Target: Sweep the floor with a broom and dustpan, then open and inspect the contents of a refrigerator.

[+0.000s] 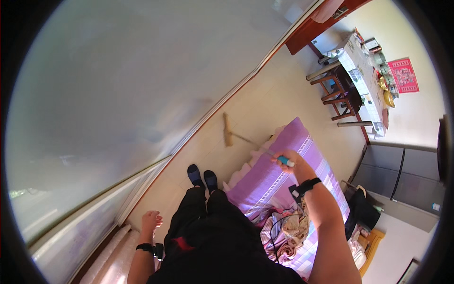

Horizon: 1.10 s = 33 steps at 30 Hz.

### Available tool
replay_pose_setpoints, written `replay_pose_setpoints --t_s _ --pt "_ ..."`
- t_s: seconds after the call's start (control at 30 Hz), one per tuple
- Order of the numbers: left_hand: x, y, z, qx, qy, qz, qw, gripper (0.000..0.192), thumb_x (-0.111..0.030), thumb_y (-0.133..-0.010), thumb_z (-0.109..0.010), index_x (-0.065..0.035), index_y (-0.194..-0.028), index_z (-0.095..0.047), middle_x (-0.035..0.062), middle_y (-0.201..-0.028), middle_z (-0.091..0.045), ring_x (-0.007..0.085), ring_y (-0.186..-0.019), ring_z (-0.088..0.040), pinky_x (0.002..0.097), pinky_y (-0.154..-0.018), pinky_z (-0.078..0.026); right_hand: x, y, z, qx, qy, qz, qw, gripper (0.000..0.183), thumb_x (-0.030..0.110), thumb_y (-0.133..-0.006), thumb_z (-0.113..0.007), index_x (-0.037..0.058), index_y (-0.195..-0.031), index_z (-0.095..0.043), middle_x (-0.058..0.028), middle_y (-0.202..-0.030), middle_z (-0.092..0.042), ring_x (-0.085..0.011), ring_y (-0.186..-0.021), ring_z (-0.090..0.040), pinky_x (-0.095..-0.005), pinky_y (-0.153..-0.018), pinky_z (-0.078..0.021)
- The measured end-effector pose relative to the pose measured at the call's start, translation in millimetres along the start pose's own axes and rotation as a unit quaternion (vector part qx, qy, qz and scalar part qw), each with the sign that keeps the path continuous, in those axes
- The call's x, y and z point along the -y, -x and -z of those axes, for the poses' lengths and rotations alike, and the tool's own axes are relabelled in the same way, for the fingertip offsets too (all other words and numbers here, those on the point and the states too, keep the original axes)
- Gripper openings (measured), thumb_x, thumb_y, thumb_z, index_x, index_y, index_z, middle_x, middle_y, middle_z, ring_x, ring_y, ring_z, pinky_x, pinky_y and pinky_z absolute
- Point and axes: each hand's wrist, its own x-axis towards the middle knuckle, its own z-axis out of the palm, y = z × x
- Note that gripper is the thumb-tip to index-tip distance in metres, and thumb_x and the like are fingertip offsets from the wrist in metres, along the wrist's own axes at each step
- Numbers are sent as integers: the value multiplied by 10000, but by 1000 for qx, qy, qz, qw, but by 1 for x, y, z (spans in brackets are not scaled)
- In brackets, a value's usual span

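Observation:
My right hand [289, 159] is closed around the teal grip of a long-handled mop or broom [284, 161]. Its thin shaft passes over the corner of a bed with a purple cover [264, 174]. The tan floor head [227, 130] rests on or just above the pale tiles; blur hides whether it is sponge or bristle. On the other side of my body, my left hand [151, 220] hangs with loosely curled fingers and nothing in it, nearest to a pale curtain [110, 257]. Both wrists wear black strapped devices.
Frosted sliding panels [117, 88] run along the left above a floor track [212, 113]. Crumpled clothes [287, 230] lie on the bed. Beyond it stand a cloth-covered table [358, 71] with dishes, dark stools [349, 101] and a grey cabinet [400, 174]. My slippered feet [202, 177] are beside the bed.

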Motion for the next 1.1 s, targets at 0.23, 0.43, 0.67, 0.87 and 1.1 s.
replay_pose_setpoints --t_s 0.23,0.43,0.67,0.87,1.1 --pt "-6 -25 19 36 -24 41 998 231 -218 -842 -562 -10 -925 -616 125 -720 -647 199 -539 -606 308 -474 -487 -56 33 -75 -138 91 220 962 159 185 -828 -601 43 -760 -580 -72 -528 -522 -171 -328 -446 -293 -280 -320" --pt "-33 -27 10 39 -65 62 995 216 -195 -840 -555 -11 -932 -621 128 -723 -649 209 -531 -608 318 -472 -494 -101 10 -96 71 21 52 996 118 180 -775 -628 66 -803 -618 -40 -563 -547 -177 -372 -471 -301 -324 -368" --pt "-95 -37 -43 70 -104 29 992 234 -192 -828 -553 -6 -957 -615 135 -720 -644 220 -536 -607 334 -480 -496 -37 -33 -72 102 108 -91 985 181 274 -849 -569 112 -769 -567 -5 -568 -532 -147 -378 -444 -305 -371 -334" --pt "-140 -20 -101 17 -49 29 998 227 -180 -810 -566 -9 -951 -608 125 -688 -626 218 -526 -602 328 -471 -494 93 -40 6 91 144 -19 985 195 234 -802 -630 41 -831 -614 -25 -565 -561 -121 -373 -457 -248 -327 -325" --pt "-206 43 -220 17 -224 -87 971 225 -205 -829 -592 -13 -929 -656 123 -723 -652 222 -557 -610 351 -499 -503 235 -11 194 199 257 526 786 386 -111 -652 -568 32 -1004 -631 -81 -912 -666 -104 -695 -578 -206 -547 -428"
